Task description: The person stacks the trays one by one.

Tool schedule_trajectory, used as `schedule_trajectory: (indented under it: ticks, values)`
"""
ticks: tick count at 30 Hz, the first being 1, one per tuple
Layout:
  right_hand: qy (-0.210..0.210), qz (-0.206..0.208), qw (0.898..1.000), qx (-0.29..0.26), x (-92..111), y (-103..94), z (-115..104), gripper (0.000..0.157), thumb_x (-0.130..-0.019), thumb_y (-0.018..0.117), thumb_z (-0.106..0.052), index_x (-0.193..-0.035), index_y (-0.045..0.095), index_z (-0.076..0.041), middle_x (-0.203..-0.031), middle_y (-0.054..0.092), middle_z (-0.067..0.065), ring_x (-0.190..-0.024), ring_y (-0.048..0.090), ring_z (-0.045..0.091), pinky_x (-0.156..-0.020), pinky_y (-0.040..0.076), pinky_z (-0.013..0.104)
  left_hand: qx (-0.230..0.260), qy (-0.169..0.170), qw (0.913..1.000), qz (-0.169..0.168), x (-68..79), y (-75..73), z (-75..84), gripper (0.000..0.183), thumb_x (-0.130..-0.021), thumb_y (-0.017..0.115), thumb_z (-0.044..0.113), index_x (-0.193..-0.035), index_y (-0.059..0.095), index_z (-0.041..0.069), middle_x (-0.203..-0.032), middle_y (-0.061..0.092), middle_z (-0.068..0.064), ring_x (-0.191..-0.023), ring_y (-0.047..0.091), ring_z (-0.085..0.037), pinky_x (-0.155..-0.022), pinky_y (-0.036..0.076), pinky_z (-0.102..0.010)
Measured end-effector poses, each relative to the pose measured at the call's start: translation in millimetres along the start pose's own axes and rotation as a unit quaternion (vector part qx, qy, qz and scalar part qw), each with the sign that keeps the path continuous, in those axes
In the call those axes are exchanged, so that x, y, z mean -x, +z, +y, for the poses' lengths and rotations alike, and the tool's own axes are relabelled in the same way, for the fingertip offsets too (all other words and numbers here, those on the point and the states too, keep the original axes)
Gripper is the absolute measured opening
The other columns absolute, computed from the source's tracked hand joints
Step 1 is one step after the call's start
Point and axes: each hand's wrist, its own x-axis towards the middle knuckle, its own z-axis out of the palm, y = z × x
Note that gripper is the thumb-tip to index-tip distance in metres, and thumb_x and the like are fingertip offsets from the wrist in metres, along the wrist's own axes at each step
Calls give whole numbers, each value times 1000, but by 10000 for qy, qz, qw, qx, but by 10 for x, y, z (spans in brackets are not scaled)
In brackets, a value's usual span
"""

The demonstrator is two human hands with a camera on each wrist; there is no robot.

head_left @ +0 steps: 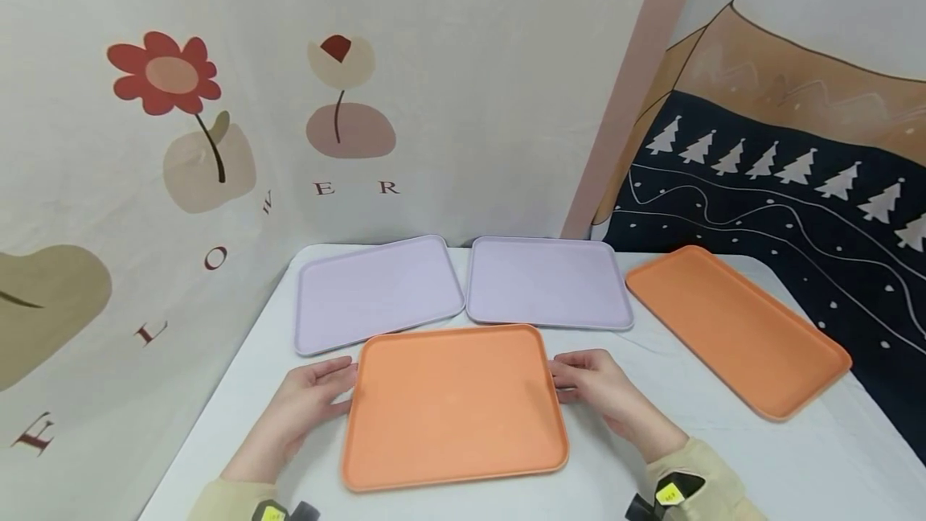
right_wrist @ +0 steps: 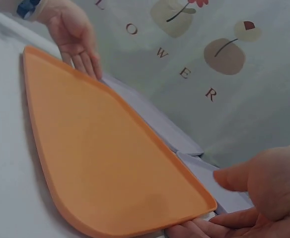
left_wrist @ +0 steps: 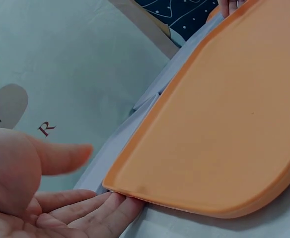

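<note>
Between my two hands, near the table's front, is an orange tray. My left hand is at its left edge; in the left wrist view the fingertips touch the rim from below while the thumb stands apart from it. On the opposite edge, my right hand has its fingers at the underside of the rim, thumb raised clear of the tray. Neither thumb closes over the rim. Parts of the fingertips are hidden under the tray.
Two lilac trays, one on the left and one on the right, lie along the back of the white table. Another orange tray lies slanted at the right edge. Printed cloth hangs behind the table.
</note>
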Motion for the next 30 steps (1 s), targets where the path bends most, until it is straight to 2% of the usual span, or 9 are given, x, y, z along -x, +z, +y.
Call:
schedule_trajectory:
  ticks: [5,11,18,25,30]
  values:
    - [9,70,10000,29,-3,4,24,44,-101,68,-2,-133,53,25,-119,70,26,-102,73,31,-84,66,41,-55,57,9999,-79,-13,-23,-45,54,-103,64,-2,-149,41,-20,-148,52,-36,-122,65,-24,-95,62,-38]
    - [-86,18,9999,-63,12,1,22,43,-100,66,6,-134,51,26,-116,67,26,-98,72,27,-80,66,39,-261,160,9995,-102,-36,-34,-65,53,-101,65,-5,-146,43,-22,-142,57,-35,-121,67,-29,-93,63,-37]
    - [-136,-263,9990,-341,20,-24,13,44,-99,64,10,-134,47,30,-114,67,25,-96,72,23,-80,66,35,-673,81,9977,95,-58,-24,-88,48,-97,69,-6,-139,52,-21,-130,67,-31,-115,70,-27,-90,63,-31]
    - [-130,-443,9979,-447,26,-48,11,39,-101,64,6,-131,51,29,-116,71,26,-96,72,21,-81,65,32,-616,-50,9978,219,-49,-26,-92,46,-97,70,-4,-137,55,-21,-125,70,-27,-108,71,-21,-89,63,-31]
    - [-68,-555,9972,-498,33,-63,14,36,-101,64,7,-129,54,28,-113,73,23,-93,73,18,-78,64,30,-509,-109,9985,158,-40,-43,-85,44,-99,69,-2,-136,55,-21,-122,72,-25,-103,72,-16,-88,63,-31]
